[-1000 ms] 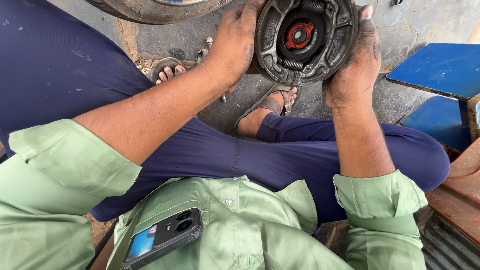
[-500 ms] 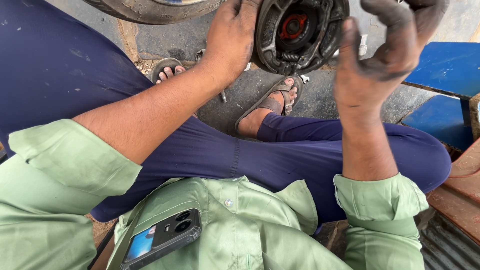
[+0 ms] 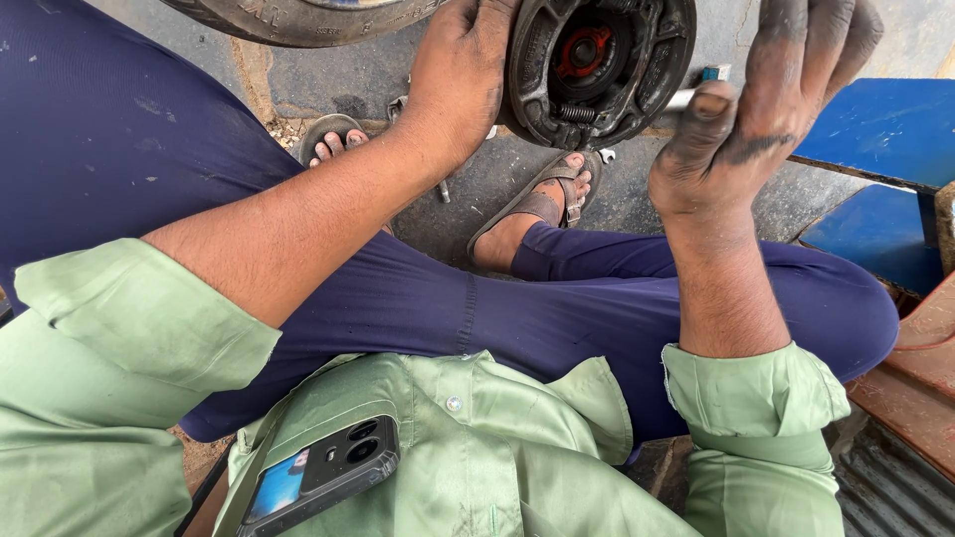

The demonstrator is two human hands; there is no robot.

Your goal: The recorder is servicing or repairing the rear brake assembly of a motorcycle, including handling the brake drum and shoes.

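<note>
Head view shows our left hand (image 3: 460, 75) clamped on the left rim of the round brake drum plate (image 3: 597, 65), holding it up off the ground with its red hub (image 3: 580, 50) and spring facing us. Our right hand (image 3: 761, 114), greasy, is just right of the plate, fingers loosely curled around a small metal pin (image 3: 696, 91) at its edge. We judge the plate should stay steady and square while the right hand works, keeping grease off the shoe linings. A tyre (image 3: 298, 15) sits left of the holding hand.
</note>
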